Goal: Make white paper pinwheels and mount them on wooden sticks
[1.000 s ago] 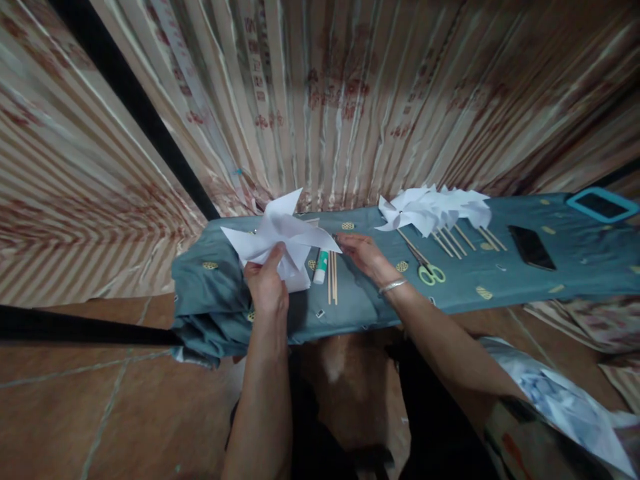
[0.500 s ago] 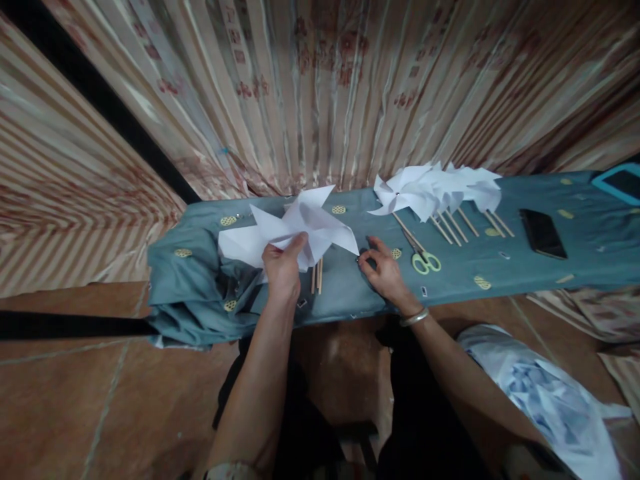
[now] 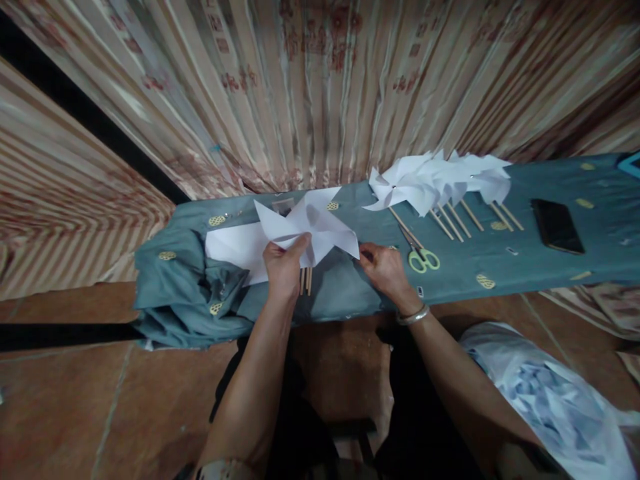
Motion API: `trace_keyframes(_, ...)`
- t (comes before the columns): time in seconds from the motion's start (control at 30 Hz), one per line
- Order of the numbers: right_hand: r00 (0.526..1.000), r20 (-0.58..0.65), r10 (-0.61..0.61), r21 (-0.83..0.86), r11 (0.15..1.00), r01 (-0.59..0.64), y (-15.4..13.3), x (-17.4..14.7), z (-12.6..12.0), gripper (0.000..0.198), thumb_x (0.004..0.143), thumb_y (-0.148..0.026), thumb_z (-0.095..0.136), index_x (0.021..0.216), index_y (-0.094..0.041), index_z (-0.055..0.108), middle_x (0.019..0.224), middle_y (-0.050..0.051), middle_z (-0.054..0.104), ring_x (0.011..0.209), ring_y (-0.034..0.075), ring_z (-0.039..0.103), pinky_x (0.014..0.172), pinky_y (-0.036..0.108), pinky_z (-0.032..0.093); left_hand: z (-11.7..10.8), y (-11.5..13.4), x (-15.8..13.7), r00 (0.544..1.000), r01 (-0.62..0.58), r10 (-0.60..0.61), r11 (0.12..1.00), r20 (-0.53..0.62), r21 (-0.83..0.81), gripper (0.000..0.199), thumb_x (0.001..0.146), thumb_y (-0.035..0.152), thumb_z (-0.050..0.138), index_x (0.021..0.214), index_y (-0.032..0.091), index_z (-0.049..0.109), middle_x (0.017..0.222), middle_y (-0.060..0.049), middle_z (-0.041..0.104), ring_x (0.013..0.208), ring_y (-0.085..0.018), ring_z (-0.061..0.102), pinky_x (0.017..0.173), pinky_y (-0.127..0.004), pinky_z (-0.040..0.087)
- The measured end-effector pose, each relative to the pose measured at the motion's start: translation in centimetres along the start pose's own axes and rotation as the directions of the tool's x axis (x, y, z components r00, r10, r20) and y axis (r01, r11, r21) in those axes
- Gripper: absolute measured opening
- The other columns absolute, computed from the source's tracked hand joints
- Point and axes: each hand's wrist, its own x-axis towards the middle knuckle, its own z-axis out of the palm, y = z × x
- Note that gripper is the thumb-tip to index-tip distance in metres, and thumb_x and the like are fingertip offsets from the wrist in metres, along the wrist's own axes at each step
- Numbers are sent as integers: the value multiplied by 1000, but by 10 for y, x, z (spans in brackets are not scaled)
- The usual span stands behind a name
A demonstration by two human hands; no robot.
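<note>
My left hand (image 3: 286, 267) pinches a white paper pinwheel (image 3: 325, 230) near its middle, thumb on top. The pinwheel's pointed blades spread out above the cloth, and no stick shows on it. My right hand (image 3: 383, 270) is closed in a pinch beside the pinwheel's right-hand tip. What lies between those fingertips is too small to make out. Under the pinwheel are a flat sheet of white paper (image 3: 235, 247) and several thin wooden sticks (image 3: 306, 283), partly hidden. Right of my right hand lie scissors (image 3: 424, 260) with light green handles.
Several white pinwheels on sticks (image 3: 417, 183) lie overlapped along the back. A black phone (image 3: 557, 225) rests further right on the green cloth (image 3: 520, 260). A bag of paper scraps (image 3: 555, 400) stands on the floor at right. A curtain (image 3: 320, 100) hangs behind.
My right hand's fingers have drawn closer together, still at the pinwheel's right tip. My left hand keeps its hold on the pinwheel. The view has shifted slightly.
</note>
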Motion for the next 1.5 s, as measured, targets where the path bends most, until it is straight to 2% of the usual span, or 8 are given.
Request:
trace_keyframes(0.2, 990, 113, -82, -97, 991, 94, -2, 1, 2, 21, 89, -28, 56, 91, -18, 74, 84, 11, 75, 79, 25, 70, 65, 29, 41, 1, -1, -2, 1000, 18, -19, 1000, 17, 19, 24, 52, 24, 83, 70, 13, 71, 70, -1, 73, 65, -14, 64, 70, -27, 52)
trace_keyframes(0.47, 971, 68, -230, -176, 955, 239, 1, -9, 5, 20, 89, -19, 52, 84, -13, 71, 84, 17, 73, 84, 28, 67, 72, 33, 46, 0, -2, -5, 998, 57, -59, 997, 24, 52, 24, 53, 25, 82, 69, 13, 69, 68, -2, 71, 62, -14, 63, 67, -28, 50)
trace_keyframes(0.63, 989, -106, -107, 260, 957, 131, 23, -6, 2, 13, 80, -21, 61, 82, -20, 74, 87, 7, 76, 81, 24, 69, 74, 34, 50, 0, -6, -6, 997, 68, -72, 991, 32, 111, 19, 55, 24, 79, 67, 14, 68, 66, -1, 70, 62, -15, 63, 64, -27, 49)
trace_keyframes(0.8, 912, -285, 294, 800, 597, 58, 28, -12, -26, 15, 64, -31, 80, 77, -24, 75, 75, 0, 73, 69, 18, 66, 73, 34, 54, 4, -13, -10, 995, 46, -60, 984, 79, 174, 15, 58, 23, 76, 69, 15, 71, 70, -2, 73, 66, -16, 65, 65, -27, 50)
trace_keyframes(0.9, 930, -288, 229, 845, 518, 134, 8, -24, -43, 11, 65, -27, 82, 74, -25, 75, 91, 2, 74, 93, 20, 68, 90, 38, 52, 10, -16, -16, 991, 32, -57, 978, 119, 204, 14, 60, 24, 75, 71, 15, 71, 72, -3, 74, 66, -17, 66, 65, -28, 51)
trace_keyframes(1.1, 942, -335, 22, 696, 679, 232, -19, -37, -41, 7, 74, -29, 77, 79, -25, 76, 143, 3, 52, 133, 26, 47, 113, 45, 33, 19, -20, -26, 982, -20, -38, 952, 184, 305, 11, 65, 24, 73, 71, 15, 72, 80, -5, 76, 74, -19, 69, 68, -28, 51)
trace_keyframes(1.23, 951, -310, 6, 584, 790, 186, -17, -36, -32, 8, 78, -33, 72, 78, -25, 75, 148, 4, 46, 141, 27, 37, 117, 47, 25, 24, -20, -31, 974, -26, -47, 949, 222, 316, 10, 67, 25, 74, 70, 16, 72, 74, -4, 75, 69, -19, 68, 64, -28, 50)
trace_keyframes(1.5, 950, -312, -24, 545, 814, 200, -16, -32, -31, 8, 81, -32, 70, 80, -26, 74, 149, 0, 45, 144, 26, 32, 118, 49, 23, 30, -20, -37, 974, -31, -47, 941, 221, 337, 8, 63, 18, 76, 68, 17, 71, 69, -3, 73, 65, -18, 64, 60, -26, 48)
